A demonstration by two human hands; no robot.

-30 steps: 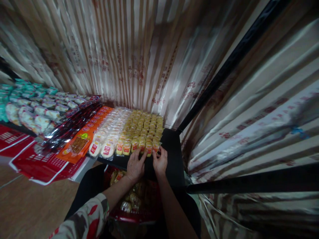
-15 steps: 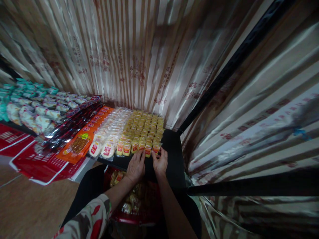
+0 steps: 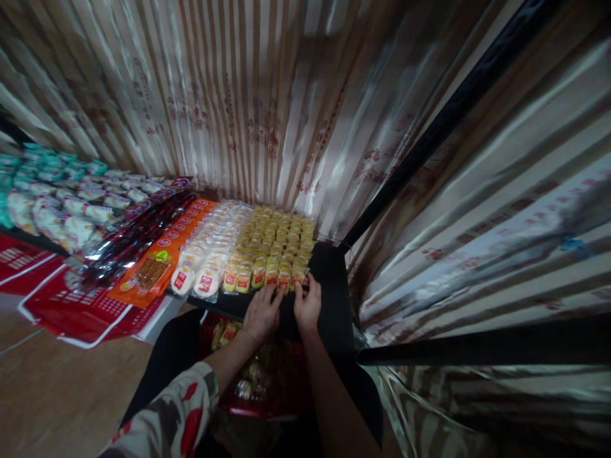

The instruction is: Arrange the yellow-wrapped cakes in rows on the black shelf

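Note:
Rows of small yellow wrapped cakes with red-and-orange labels cover the right part of a black shelf. My left hand lies at their front edge, fingers stretched out and fingertips against the front packets; it grips nothing that I can see. At the right front corner, the thumb and forefinger of my right hand rest around the end wrapped cake. Below my forearms, a red basket between my knees holds more of the yellow packets, partly hidden by my arms.
Left of the cakes lie round white packaged biscuits, an orange snack bag, dark shiny packs, white packets and green ones. Red bags hang in front. Black posts and striped sheeting enclose the shelf.
The view has tilted slightly. My left fingertips have drawn back a little from the front packets, while my right thumb and forefinger have come closer together at the end cake.

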